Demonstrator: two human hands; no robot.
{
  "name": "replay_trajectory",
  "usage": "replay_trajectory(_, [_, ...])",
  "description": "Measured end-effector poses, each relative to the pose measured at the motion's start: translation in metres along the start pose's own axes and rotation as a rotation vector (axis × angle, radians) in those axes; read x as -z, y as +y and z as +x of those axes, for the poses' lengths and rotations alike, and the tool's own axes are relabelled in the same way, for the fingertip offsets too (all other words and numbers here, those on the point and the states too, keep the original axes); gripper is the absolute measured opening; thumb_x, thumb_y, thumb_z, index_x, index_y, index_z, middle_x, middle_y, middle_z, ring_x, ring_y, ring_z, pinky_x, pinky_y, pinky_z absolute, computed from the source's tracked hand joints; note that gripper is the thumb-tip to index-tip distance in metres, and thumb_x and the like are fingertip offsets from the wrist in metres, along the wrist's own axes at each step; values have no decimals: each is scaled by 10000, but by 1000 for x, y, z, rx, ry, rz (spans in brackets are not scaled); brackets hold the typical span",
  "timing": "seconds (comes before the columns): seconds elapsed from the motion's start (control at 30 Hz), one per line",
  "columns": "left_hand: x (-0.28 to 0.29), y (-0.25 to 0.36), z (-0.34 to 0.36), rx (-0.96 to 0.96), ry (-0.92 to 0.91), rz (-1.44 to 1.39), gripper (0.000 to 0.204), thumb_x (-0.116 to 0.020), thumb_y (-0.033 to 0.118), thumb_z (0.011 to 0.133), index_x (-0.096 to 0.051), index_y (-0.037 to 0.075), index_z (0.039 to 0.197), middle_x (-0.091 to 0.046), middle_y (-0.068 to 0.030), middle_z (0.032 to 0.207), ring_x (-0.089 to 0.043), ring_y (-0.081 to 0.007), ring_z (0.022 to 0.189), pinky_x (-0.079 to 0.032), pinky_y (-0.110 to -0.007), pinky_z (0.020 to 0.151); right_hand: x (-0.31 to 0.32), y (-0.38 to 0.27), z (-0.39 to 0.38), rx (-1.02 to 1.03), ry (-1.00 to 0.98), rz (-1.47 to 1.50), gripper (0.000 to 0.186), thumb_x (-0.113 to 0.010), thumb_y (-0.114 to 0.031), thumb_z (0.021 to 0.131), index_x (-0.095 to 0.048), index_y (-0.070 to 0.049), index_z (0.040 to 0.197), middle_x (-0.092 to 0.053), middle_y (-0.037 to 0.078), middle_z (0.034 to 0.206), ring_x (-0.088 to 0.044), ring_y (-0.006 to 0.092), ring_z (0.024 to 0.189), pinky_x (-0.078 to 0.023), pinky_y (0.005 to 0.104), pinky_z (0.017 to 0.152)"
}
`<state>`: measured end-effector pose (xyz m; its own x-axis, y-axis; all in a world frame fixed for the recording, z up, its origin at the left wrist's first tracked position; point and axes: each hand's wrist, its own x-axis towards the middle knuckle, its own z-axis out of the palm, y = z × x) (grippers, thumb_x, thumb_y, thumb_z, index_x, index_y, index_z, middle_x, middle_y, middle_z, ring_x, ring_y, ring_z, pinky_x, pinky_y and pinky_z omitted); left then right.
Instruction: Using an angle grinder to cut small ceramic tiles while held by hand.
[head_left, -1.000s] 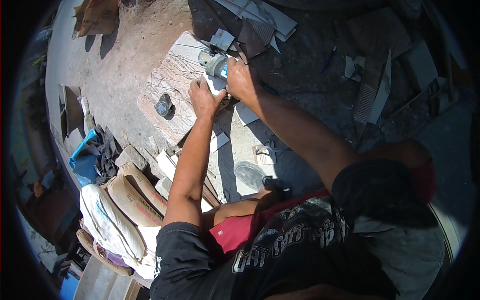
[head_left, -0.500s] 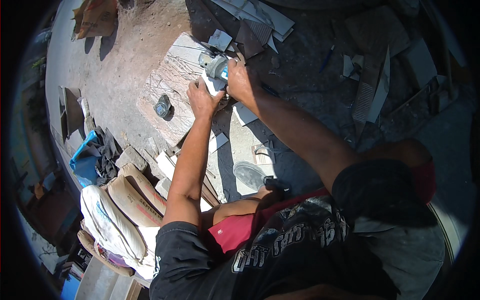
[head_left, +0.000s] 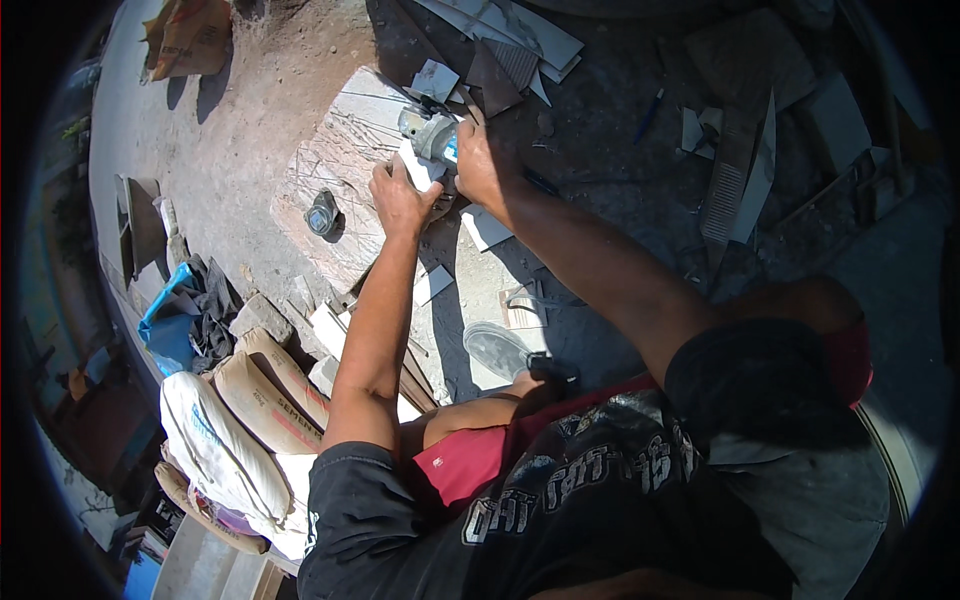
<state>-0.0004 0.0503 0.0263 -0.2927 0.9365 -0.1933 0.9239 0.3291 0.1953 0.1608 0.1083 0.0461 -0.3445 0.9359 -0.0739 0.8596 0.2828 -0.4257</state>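
Observation:
My right hand [head_left: 482, 165] is wrapped around the body of a grey angle grinder [head_left: 428, 132] with a blue label. My left hand [head_left: 401, 205] grips a white tile piece [head_left: 416, 169] just below and beside the grinder's head, thumb toward its right end. The tile and grinder are over a scored, pale stone-like slab [head_left: 315, 165] on the ground; whether the disc touches the tile cannot be made out. A small tape measure [head_left: 321, 212] lies on the slab, left of my left hand.
Broken tiles [head_left: 540, 45] and brown offcuts [head_left: 725, 205] lie at top and right, near a blue pen [head_left: 649, 115]. Filled sacks [head_left: 250, 395] and a blue plastic sheet [head_left: 165, 325] are at lower left. A crumpled paper bag [head_left: 190, 40] stands at top left. My sandalled foot [head_left: 495, 350] is below my hands.
The view has shifted slightly, with the slab and hands appearing a little further left. My hands keep the same grip on the grinder and tile.

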Motion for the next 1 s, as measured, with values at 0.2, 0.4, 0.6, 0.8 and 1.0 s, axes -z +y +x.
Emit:
replay_trajectory(0.2, [-1, -1, 0, -14, 19, 2, 895, -865, 353, 652, -502, 19, 1399, -493, -267, 1288, -507, -434, 1181, -440, -480, 1025, 4, 7, -7, 5, 55, 45, 436, -762, -151, 750, -511, -14, 1080, -661, 187, 981, -720, 305, 891, -576, 385, 724])
replay_trajectory(0.4, [-2, -3, -1, -19, 21, 3, 914, -871, 383, 651, -504, 4, 1397, -503, -259, 1261, -510, -425, 1167, -435, -478, 1021, -8, -5, 8, 1, -7, 156, 488, -805, -100, 680, -531, 20, 1066, -592, 314, 1169, -601, 406, 1167, -511, 427, 961])
replay_trajectory(0.6, [-6, 2, 3, -64, 69, -16, 899, -855, 439, 673, -533, -35, 1365, -520, -260, 1232, -520, -418, 1145, -432, -476, 1015, -28, -6, 34, 130, 141, -153, 304, -684, -181, 797, -575, -10, 1024, -647, 140, 871, -671, 264, 795, -525, 334, 723])
replay_trajectory(0.8, [-8, -5, -1, -58, 79, -11, 892, -857, 451, 670, -559, -51, 1345, -524, -260, 1230, -523, -414, 1141, -435, -474, 1007, -25, -20, 35, 53, 179, -33, 297, -704, -93, 740, -572, -16, 994, -665, 171, 845, -698, 319, 818, -438, 444, 1049])
replay_trajectory(1.0, [-9, -7, -1, -80, 95, -25, 884, -859, 436, 667, -567, -83, 1320, -526, -255, 1244, -521, -408, 1156, -427, -469, 1024, -20, -21, 35, 107, 168, -101, 233, -628, -135, 825, -598, 5, 1009, -665, 157, 844, -683, 270, 768, -524, 369, 698])
